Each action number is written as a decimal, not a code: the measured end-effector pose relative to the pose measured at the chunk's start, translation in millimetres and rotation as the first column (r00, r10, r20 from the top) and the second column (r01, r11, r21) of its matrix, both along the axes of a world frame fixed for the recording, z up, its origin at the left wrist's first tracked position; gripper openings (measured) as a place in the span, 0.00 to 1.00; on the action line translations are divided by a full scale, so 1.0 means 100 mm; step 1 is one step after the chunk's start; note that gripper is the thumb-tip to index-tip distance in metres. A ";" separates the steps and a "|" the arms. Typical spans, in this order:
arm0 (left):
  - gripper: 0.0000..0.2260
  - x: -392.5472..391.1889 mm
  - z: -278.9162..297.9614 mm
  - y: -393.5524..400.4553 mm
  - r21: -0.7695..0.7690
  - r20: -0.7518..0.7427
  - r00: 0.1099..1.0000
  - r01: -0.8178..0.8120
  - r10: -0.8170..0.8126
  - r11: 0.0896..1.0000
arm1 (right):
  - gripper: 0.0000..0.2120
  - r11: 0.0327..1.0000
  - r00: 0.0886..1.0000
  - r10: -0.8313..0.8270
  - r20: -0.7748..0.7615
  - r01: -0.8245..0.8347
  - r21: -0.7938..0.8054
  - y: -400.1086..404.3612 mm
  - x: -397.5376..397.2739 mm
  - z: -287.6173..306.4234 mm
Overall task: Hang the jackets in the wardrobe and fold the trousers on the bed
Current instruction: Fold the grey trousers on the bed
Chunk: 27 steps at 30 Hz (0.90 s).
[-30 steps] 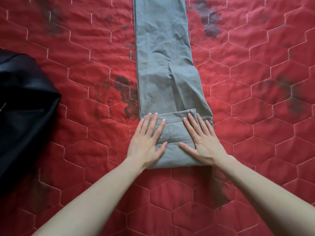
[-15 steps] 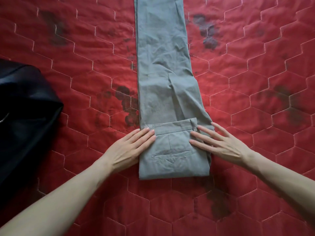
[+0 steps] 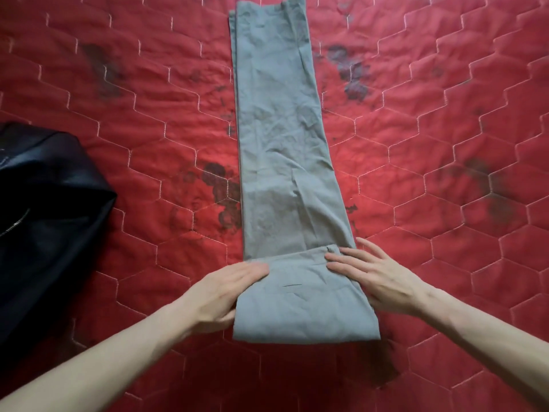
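Grey trousers lie lengthwise on the red quilted bed, legs stacked and running away from me. The waist end is folded over towards the legs, making a flat block near me with a pocket slit on top. My left hand lies at the left edge of this fold, fingers straight and resting on the cloth. My right hand lies at the right edge, fingers spread flat on the fold's far corner. A black jacket with a metal zip lies on the bed at the left.
The quilt has hexagon stitching and several dark blotches around the trousers. Open bedspread stretches to the right of the trousers and between the trousers and the jacket.
Both hands slid apart from the middle of the folded waist block to its left and right edges. The fold stays flat. The view has shifted so more of the trouser legs shows.
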<state>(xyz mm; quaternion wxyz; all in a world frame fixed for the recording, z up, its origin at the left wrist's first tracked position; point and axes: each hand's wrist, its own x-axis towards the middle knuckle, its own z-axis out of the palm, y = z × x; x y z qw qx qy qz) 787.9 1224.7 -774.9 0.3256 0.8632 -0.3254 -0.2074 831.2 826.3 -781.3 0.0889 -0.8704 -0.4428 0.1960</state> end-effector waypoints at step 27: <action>0.06 0.02 -0.07 -0.71 0.047 -0.641 0.253 -0.929 0.724 0.367 | 0.26 0.116 0.199 -0.840 -0.505 0.975 0.191 0.66 -0.01 0.03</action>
